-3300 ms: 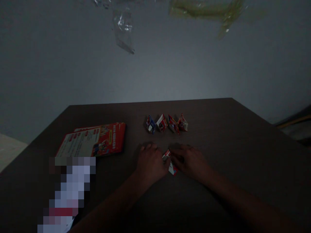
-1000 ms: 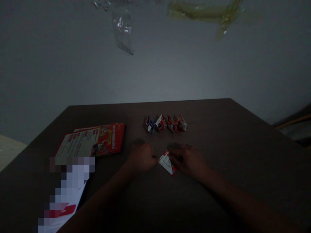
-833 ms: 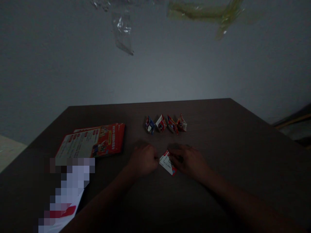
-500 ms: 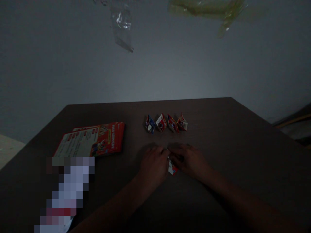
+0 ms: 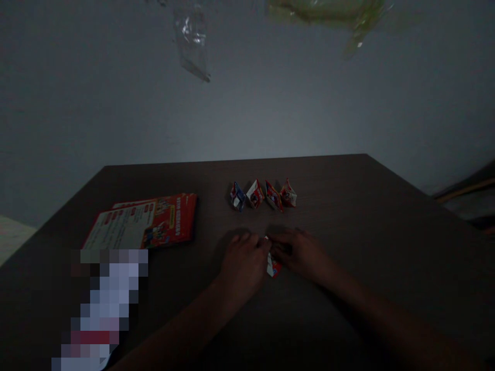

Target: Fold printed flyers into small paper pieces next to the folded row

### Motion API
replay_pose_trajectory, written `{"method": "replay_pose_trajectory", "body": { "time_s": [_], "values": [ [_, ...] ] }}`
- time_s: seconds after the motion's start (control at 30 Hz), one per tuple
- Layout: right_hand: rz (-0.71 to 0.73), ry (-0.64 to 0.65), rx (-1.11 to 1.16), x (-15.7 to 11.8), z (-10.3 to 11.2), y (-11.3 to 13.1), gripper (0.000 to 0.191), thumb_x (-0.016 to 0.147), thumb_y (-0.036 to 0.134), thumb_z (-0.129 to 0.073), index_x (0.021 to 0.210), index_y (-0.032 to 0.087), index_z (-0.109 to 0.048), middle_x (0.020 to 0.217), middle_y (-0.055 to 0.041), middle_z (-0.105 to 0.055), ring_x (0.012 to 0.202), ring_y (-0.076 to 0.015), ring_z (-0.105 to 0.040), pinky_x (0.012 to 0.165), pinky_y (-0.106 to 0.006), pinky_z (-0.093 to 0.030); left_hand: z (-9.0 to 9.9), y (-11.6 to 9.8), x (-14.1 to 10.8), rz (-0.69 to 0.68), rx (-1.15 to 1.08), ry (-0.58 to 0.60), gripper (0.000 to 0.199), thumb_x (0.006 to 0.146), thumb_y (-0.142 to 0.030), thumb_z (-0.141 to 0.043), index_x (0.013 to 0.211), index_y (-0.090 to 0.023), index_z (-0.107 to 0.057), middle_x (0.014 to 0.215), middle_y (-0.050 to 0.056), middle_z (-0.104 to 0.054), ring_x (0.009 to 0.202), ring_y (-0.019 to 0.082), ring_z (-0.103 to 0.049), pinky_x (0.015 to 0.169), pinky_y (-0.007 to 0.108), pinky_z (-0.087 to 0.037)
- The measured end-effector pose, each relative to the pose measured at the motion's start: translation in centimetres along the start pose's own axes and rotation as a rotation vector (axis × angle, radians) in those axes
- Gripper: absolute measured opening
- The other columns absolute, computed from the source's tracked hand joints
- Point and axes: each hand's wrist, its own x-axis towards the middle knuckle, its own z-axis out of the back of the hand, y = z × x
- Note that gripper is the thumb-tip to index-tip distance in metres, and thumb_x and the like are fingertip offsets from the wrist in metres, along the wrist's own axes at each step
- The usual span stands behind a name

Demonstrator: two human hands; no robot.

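- Head view: the left hand [image 5: 245, 260] now lies over the left part of the small folded paper [image 5: 273, 268]; about a second ago it was at the paper's left corner, leaving more of the white face showing.
- Right hand [image 5: 303, 252] is nearly where it was, at the paper's right side.
- Counted: two hands, one paper between them on the table [image 5: 356, 216], four folded paper pieces [image 5: 256, 195] in a row beyond, one stack of red-and-white printed sheets [image 5: 131, 226] to the left, its number unclear.
- Left hand: palm down, fingers loosely bent, touching the paper; grip hidden.
- Right hand: half curled, thumb and forefinger at the paper; cannot tell whether they pinch it.
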Motion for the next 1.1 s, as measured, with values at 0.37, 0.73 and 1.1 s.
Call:
{"method": "replay_pose_trajectory", "body": {
  "time_s": [0.37,0.73,1.1],
  "values": [
    [-0.115,0.019,0.100,0.0,0.6,0.0,0.035,0.082,0.031,-0.055,0.115,0.023,-0.061,0.080,-0.0040,-0.069,0.068,-0.0179,-0.062,0.060,-0.026,-0.040,0.3,0.1,0.2,-0.016,-0.012,-0.015,0.028,0.085,-0.022,-0.045,0.110,-0.021,-0.059,0.094,0.008,-0.061,0.089,0.024,-0.055,0.077,0.040,-0.041],
    [-0.163,0.018,0.130,-0.2,0.8,-0.4,0.032,0.081,0.033,-0.057,0.111,0.023,-0.061,0.076,-0.0029,-0.069,0.064,-0.0164,-0.062,0.054,-0.024,-0.039,0.3,0.1,0.1,0.004,-0.018,-0.021,0.027,0.085,-0.024,-0.046,0.108,-0.024,-0.060,0.092,0.007,-0.061,0.089,0.025,-0.054,0.077,0.040,-0.040],
    [-0.209,0.032,0.203,-0.3,1.1,-1.0,0.036,0.078,0.033,-0.060,0.112,0.021,-0.061,0.079,-0.0043,-0.070,0.067,-0.0176,-0.064,0.057,-0.026,-0.043,0.5,0.0,0.2,-0.005,-0.010,-0.014,0.029,0.085,-0.023,-0.043,0.109,-0.023,-0.060,0.093,0.008,-0.062,0.089,0.026,-0.055,0.076,0.042,-0.041]
  ]
}}
